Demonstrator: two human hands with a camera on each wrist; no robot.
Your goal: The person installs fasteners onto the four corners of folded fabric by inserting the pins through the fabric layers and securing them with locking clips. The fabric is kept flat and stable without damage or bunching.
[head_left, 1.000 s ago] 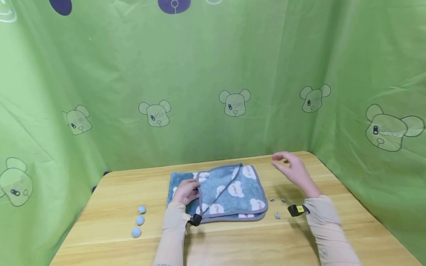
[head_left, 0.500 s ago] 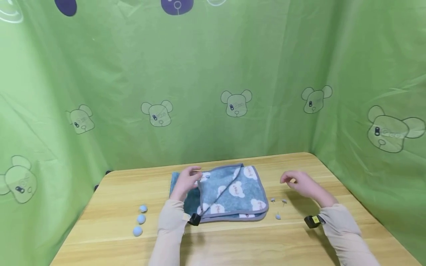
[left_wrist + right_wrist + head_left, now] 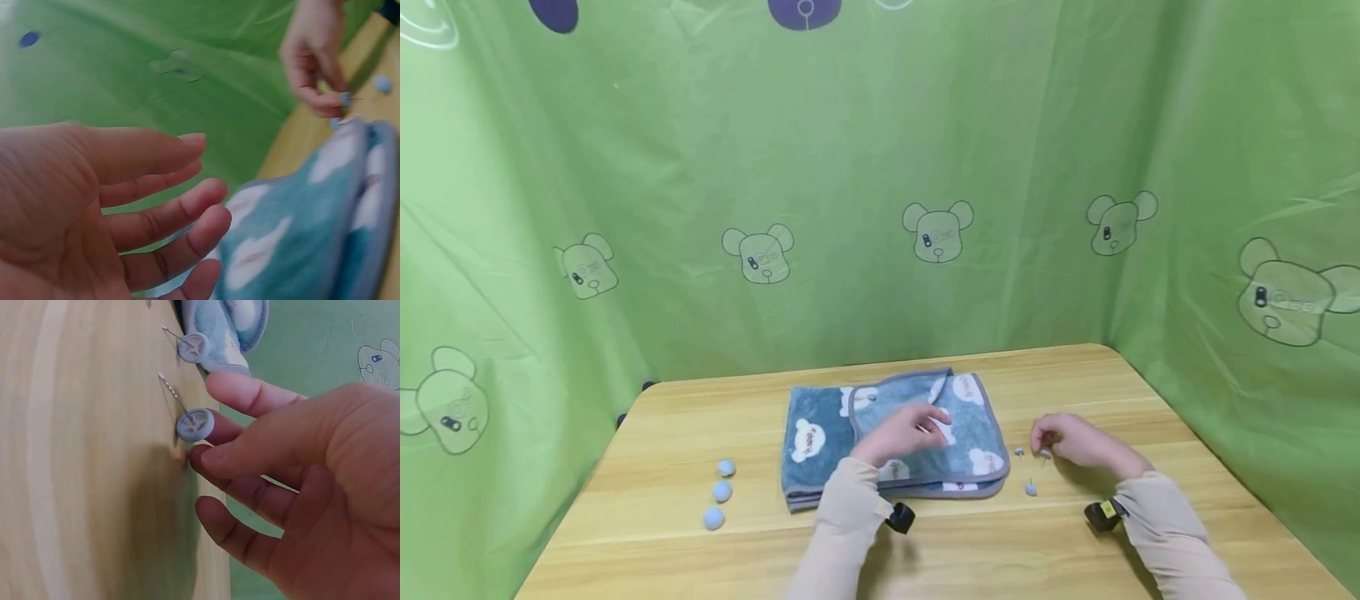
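Note:
A folded teal blanket (image 3: 808, 475) with white bear shapes and grey edging lies on the table. Over it hovers my left hand (image 3: 901, 435), fingers loosely bent and holding nothing; its palm (image 3: 56, 206) fills the left wrist view. To the blanket's right, my right hand (image 3: 1078, 442) reaches down beside a twist pin (image 3: 195, 425) with a round blue-grey head and spiral metal shaft. Thumb and fingertips are at the head's edge, with no clear pinch. A second twist pin (image 3: 194, 347) lies just beyond, and a third pin (image 3: 1031, 489) stands point up nearer the front.
Three light-blue round caps (image 3: 722, 491) form a row on the wooden table (image 3: 647, 467), left of the blanket. One small blue-grey dot (image 3: 872, 397) shows on the blanket's upper fold. A green curtain (image 3: 835, 317) with bear prints surrounds the table's back and sides.
My left hand has left the blanket's folded edge and moved right, above its middle. My right hand has come down from the back right to the pins.

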